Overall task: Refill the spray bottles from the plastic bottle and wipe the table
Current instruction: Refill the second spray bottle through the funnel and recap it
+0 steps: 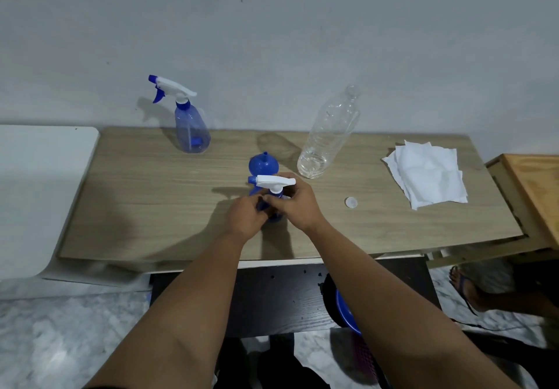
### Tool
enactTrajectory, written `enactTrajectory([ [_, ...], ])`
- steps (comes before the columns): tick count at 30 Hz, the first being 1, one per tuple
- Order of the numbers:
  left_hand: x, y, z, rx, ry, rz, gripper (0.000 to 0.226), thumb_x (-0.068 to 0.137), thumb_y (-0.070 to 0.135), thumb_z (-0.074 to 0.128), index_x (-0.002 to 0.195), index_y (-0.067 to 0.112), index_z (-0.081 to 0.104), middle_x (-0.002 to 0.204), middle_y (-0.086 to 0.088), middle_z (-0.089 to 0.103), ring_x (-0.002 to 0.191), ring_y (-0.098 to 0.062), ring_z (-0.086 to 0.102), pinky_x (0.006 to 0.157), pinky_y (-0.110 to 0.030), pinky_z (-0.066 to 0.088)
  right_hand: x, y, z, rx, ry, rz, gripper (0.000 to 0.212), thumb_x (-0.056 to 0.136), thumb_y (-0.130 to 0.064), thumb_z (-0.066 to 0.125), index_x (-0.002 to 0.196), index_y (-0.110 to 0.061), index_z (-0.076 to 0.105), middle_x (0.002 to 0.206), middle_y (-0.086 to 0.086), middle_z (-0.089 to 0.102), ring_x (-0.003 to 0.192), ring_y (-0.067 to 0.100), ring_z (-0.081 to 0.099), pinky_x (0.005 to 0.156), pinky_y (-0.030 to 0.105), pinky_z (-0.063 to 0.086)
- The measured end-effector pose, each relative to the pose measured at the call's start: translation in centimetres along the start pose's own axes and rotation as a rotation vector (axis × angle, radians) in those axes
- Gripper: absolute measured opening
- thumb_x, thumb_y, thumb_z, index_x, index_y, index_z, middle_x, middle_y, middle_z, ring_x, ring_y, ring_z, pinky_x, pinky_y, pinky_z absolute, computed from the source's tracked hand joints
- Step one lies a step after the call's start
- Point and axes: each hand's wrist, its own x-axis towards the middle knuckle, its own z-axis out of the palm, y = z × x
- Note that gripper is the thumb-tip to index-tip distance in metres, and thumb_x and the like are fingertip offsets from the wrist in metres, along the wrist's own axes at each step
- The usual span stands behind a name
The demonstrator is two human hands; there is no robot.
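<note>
A blue spray bottle with a white trigger head (pixel 273 181) stands at the middle of the wooden table (pixel 151 207). My left hand (pixel 246 216) grips its body. My right hand (pixel 298 202) is closed around its neck under the trigger head. A blue funnel (pixel 262 164) lies just behind it. A second blue spray bottle (pixel 189 125) stands upright at the back left. The clear plastic bottle (pixel 328 134) stands uncapped at the back, with a little liquid at the bottom. Its white cap (pixel 351 202) lies on the table to the right. White tissues (pixel 426 174) lie at the right.
A white surface (pixel 39 195) adjoins the table on the left. A wooden piece of furniture (pixel 535 189) stands at the right edge. Another person's sandalled foot (pixel 465 286) is on the marble floor at the right. A blue basin (pixel 348 313) sits under the table.
</note>
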Motion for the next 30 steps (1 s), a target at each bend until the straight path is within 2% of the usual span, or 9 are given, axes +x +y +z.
enactTrajectory([
  [3, 0.0, -0.1, 0.1, 0.004, -0.021, 0.000, 0.021, 0.087, 0.028, 0.066, 0.108, 0.024, 0.068, 0.085, -0.007, 0.070, 0.078, -0.028, 0.064, 0.063, -0.031, 0.042, 0.1, -0.3, 0.2, -0.004, -0.025, 0.051, 0.043, 0.072, -0.008, 0.069, 0.114, -0.012, 0.070, 0.095, 0.004, 0.075, 0.082, 0.015, 0.070, 0.073, 0.034, 0.058],
  [6, 0.1, -0.2, 0.1, 0.007, -0.006, 0.000, 0.021, 0.087, 0.026, 0.065, 0.108, 0.023, 0.068, 0.088, -0.008, 0.071, 0.080, -0.029, 0.064, 0.063, -0.030, 0.040, 0.1, -0.5, 0.2, 0.014, -0.012, 0.051, 0.049, 0.074, -0.007, 0.076, 0.122, -0.014, 0.066, 0.104, 0.004, 0.075, 0.090, 0.017, 0.072, 0.073, 0.034, 0.058],
  [9, 0.0, 0.1, 0.0, -0.002, -0.024, 0.013, 0.025, 0.089, 0.022, 0.064, 0.113, 0.022, 0.067, 0.089, -0.008, 0.070, 0.078, -0.026, 0.062, 0.065, -0.032, 0.044, 0.0, -0.6, 0.1, 0.005, 0.013, 0.058, 0.038, 0.076, -0.002, 0.074, 0.112, -0.009, 0.064, 0.097, 0.006, 0.074, 0.088, 0.018, 0.071, 0.073, 0.038, 0.059],
  [14, 0.0, -0.2, 0.1, -0.003, -0.024, -0.011, 0.018, 0.088, 0.020, 0.063, 0.105, 0.016, 0.067, 0.083, -0.006, 0.067, 0.079, -0.029, 0.063, 0.068, -0.034, 0.048, -0.1, -0.8, 0.3, -0.031, 0.009, 0.052, 0.040, 0.075, -0.004, 0.078, 0.112, -0.013, 0.068, 0.098, 0.004, 0.075, 0.087, 0.017, 0.072, 0.073, 0.034, 0.059],
  [16, 0.1, -0.4, 0.2, -0.011, -0.024, -0.013, 0.026, 0.086, 0.023, 0.064, 0.112, 0.021, 0.067, 0.085, -0.005, 0.069, 0.079, -0.027, 0.064, 0.070, -0.035, 0.050, -0.1, -0.8, 0.1, -0.034, 0.004, 0.061, 0.033, 0.079, 0.003, 0.072, 0.109, -0.010, 0.069, 0.092, 0.003, 0.074, 0.081, 0.013, 0.071, 0.070, 0.034, 0.059],
  [18, 0.1, -0.3, 0.0, -0.015, -0.032, -0.014, 0.023, 0.086, 0.023, 0.065, 0.109, 0.020, 0.068, 0.084, -0.006, 0.069, 0.078, -0.027, 0.064, 0.069, -0.036, 0.050, 0.0, -1.0, 0.0, -0.053, -0.027, 0.058, 0.032, 0.082, 0.007, 0.068, 0.109, -0.009, 0.071, 0.089, -0.001, 0.073, 0.075, 0.004, 0.069, 0.070, 0.027, 0.056],
  [21, 0.1, -0.5, 0.0, 0.002, -0.033, 0.000, 0.018, 0.088, 0.021, 0.063, 0.105, 0.016, 0.067, 0.082, -0.006, 0.067, 0.076, -0.025, 0.063, 0.065, -0.032, 0.043, -0.2, -1.0, 0.0, -0.054, -0.019, 0.041, 0.041, 0.081, 0.003, 0.080, 0.118, -0.009, 0.066, 0.099, -0.004, 0.073, 0.085, -0.002, 0.070, 0.075, 0.018, 0.054],
  [25, 0.1, -0.3, 0.0, 0.001, -0.013, 0.003, 0.020, 0.087, 0.019, 0.063, 0.106, 0.018, 0.068, 0.085, -0.006, 0.069, 0.077, -0.025, 0.063, 0.063, -0.029, 0.038, -0.5, -1.0, 0.0, -0.036, -0.003, 0.042, 0.033, 0.084, 0.009, 0.071, 0.113, -0.007, 0.066, 0.096, 0.002, 0.073, 0.081, -0.003, 0.070, 0.070, 0.019, 0.054],
  [30, -0.1, -0.1, 0.0, 0.010, -0.012, -0.009, 0.014, 0.088, 0.017, 0.062, 0.100, 0.013, 0.067, 0.083, -0.008, 0.067, 0.075, -0.024, 0.060, 0.063, -0.029, 0.039, -0.5, -1.1, 0.2, -0.074, 0.020, 0.025, 0.042, 0.081, -0.008, 0.087, 0.119, -0.010, 0.069, 0.107, 0.005, 0.077, 0.098, 0.010, 0.073, 0.084, 0.028, 0.057],
])
